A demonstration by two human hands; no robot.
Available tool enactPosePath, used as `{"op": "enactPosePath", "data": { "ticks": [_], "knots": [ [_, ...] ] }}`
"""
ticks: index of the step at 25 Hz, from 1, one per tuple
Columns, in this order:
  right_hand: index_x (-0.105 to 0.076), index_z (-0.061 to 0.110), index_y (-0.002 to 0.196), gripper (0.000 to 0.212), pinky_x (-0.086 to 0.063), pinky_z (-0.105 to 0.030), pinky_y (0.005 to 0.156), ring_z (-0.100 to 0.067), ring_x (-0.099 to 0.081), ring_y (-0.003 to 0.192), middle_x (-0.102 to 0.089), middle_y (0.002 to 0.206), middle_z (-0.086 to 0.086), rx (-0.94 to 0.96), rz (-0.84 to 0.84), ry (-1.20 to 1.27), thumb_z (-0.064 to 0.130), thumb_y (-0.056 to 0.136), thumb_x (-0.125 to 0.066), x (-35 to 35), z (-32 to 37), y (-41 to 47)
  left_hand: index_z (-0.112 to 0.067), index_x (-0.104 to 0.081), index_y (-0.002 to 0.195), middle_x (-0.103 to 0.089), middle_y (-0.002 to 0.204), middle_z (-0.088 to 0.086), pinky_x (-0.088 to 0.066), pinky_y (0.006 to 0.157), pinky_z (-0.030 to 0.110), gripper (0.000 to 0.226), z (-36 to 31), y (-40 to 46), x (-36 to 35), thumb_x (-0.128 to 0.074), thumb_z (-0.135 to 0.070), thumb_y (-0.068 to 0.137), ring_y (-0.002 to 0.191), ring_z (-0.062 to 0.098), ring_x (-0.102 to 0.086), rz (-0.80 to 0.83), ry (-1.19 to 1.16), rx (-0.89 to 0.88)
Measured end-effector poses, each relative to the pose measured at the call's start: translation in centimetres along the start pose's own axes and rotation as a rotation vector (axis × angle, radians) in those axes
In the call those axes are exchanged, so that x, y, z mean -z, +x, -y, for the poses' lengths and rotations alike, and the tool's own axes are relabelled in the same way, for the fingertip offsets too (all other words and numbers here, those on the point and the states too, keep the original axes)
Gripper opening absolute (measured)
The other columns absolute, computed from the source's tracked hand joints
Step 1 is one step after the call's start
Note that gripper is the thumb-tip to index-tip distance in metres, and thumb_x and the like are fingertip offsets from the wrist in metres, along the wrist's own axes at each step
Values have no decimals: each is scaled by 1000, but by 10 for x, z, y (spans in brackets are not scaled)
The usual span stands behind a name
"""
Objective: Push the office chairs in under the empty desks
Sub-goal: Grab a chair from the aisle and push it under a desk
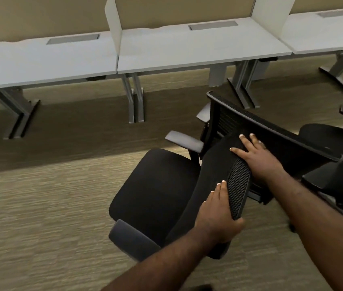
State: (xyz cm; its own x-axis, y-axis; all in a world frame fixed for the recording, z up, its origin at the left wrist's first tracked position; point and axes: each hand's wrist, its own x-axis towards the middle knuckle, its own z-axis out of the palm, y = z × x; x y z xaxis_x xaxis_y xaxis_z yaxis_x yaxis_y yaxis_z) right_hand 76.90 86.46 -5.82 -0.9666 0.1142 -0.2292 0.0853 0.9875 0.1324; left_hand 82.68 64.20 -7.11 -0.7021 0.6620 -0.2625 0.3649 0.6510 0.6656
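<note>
A black office chair (156, 190) with a mesh backrest (238, 181) and grey armrests stands on the carpet in front of the desks, its seat turned toward the left. My left hand (216, 215) grips the near edge of the backrest, thumb behind it. My right hand (254, 156) lies on the top of the same backrest, fingers spread over it. A second black chair (292, 143) stands just behind and to the right, its mesh back touching the first. A row of white desks runs along the far side: left desk (40, 61), middle desk (198, 51), right desk (324, 32).
Grey metal desk legs (136, 101) stand on the floor between the desks, and more (244, 87) sit behind the second chair. White divider panels (114, 24) separate the desktops. Striped carpet (50, 206) covers the floor to the left.
</note>
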Motion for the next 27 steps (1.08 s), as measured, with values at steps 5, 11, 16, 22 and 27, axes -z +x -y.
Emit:
{"op": "enactPosePath", "data": {
  "ticks": [5, 11, 16, 22, 27],
  "knots": [
    [-20, 36, 156, 61, -9, -53, 122, -40, 13, 149, 10, 166, -11, -45, 13, 13, 28, 103, -48, 8, 38, -1, -22, 2, 156, -14, 163, -1, -28, 115, 36, 108, 35, -16, 24, -68, -47, 77, 145, 15, -21, -49, -25, -39],
    [-23, 37, 155, 66, -6, -59, 120, -46, 13, 147, 5, 166, -11, -89, 20, 67, 32, 98, -57, 20, 100, 10, -30, 6, 154, -15, 162, -5, -32, 113, 36, 118, 92, -31, 74, -76, -44, 70, 142, 13, -23, -41, -123, -40],
    [-28, 35, 153, 65, -4, -59, 121, -52, 7, 146, 1, 165, -16, -148, 28, 29, 38, 96, -59, 35, 161, 20, -24, -6, 156, -23, 159, -2, -32, 114, 35, 117, 146, -42, 122, -81, -40, 67, 141, 15, -27, -14, -115, -50],
    [-33, 34, 150, 54, -4, -61, 120, -56, 4, 145, -3, 165, -18, -171, 7, -5, 26, 100, -51, 43, 221, 29, -19, -20, 154, -32, 155, -1, -27, 107, 23, 111, 199, -61, 165, -78, -47, 64, 138, 11, -31, 2, -64, -73],
    [-34, 33, 149, 54, -3, -62, 119, -56, 4, 144, -4, 164, -19, -164, -6, 2, 23, 99, -53, 48, 263, 44, -24, -40, 146, -54, 137, -3, -46, 96, 24, 95, 232, -77, 194, -76, -49, 62, 114, 4, -49, 57, -79, -26]
  ]
}}
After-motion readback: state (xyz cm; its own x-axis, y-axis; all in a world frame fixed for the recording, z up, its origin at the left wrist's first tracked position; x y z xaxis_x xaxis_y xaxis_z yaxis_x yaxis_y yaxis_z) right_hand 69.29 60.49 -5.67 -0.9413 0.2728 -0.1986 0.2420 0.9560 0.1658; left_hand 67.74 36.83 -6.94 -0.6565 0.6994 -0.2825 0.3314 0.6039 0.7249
